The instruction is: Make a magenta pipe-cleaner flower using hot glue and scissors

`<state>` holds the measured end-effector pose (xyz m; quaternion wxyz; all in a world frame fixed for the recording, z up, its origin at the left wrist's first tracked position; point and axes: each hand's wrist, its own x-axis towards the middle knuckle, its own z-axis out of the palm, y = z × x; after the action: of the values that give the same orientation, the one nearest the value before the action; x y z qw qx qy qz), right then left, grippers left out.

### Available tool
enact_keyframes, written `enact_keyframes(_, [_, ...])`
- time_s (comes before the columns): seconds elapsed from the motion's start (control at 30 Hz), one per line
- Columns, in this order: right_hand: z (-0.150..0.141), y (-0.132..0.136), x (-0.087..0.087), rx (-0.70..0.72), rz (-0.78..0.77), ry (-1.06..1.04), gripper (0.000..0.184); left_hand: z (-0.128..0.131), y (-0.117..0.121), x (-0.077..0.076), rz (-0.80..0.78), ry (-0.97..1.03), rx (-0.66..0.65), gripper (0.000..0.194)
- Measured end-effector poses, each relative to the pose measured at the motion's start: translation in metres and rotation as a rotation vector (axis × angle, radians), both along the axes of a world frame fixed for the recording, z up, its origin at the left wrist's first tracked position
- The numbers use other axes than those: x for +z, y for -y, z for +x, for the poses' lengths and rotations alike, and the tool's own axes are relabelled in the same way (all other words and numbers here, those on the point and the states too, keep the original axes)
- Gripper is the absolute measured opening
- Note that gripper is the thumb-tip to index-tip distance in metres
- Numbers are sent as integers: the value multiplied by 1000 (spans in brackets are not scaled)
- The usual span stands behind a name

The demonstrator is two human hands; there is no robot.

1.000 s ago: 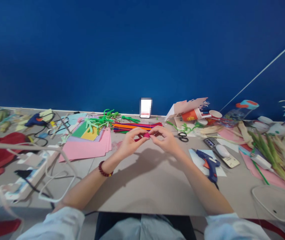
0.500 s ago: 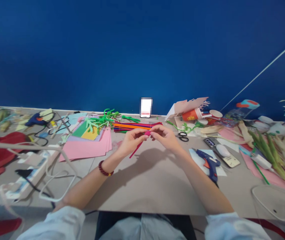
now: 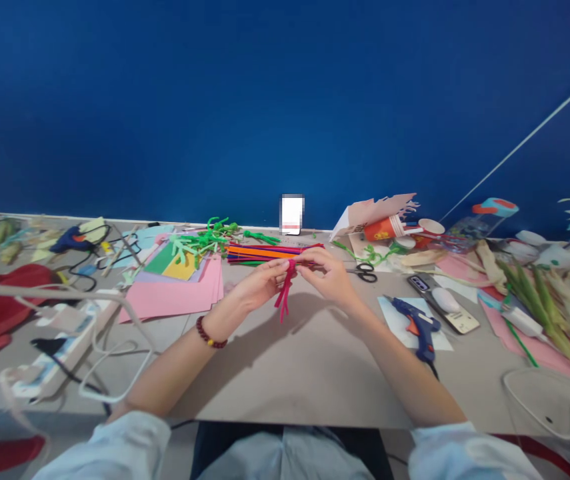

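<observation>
Between my two hands is a magenta pipe cleaner figure [image 3: 284,299], its upper part bunched and several thin ends dangling down. My left hand [image 3: 263,283], with a dark red bead bracelet on its wrist, pinches the top of it between thumb and fingers. From the other side, my right hand [image 3: 325,272] has its thumb and fingertips closed on the same bunched part. Just behind the hands lies a bundle of coloured pipe cleaners [image 3: 259,253], partly covered by my fingers. Green pipe cleaner shapes [image 3: 207,239] are heaped to its left.
A phone [image 3: 292,215] stands against the blue wall. To the right are scissors [image 3: 366,273], a glue gun [image 3: 417,325], a phone with a mouse on it [image 3: 457,319] and corn husks [image 3: 539,307]. Pink paper [image 3: 169,297] and a power strip [image 3: 67,353] lie left.
The magenta pipe cleaner piece has been turned, so its strands now hang downward toward me. My left hand has rotated and its fingers have shifted on the piece; the right stays close.
</observation>
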<state>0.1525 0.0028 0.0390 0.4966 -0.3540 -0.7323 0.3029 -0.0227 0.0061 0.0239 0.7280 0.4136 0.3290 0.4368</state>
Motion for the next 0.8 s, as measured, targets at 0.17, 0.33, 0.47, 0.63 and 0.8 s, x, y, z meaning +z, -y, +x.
enact_keyframes(0.17, [-2,2,0,24,164,80,24,2,-3,-4,76,8,39,16])
enact_keyframes(0.33, [-3,0,-8,1,223,108,26,2,-1,-3,-22,71,42,17])
enact_keyframes(0.47, [-4,-2,-10,-42,248,88,22,3,3,0,-86,150,31,16])
enact_keyframes(0.63, [-4,-1,-5,-108,172,-2,16,6,7,3,-53,157,30,20])
enact_keyframes(0.8, [-5,0,-4,-106,96,-46,16,10,10,3,19,60,140,28])
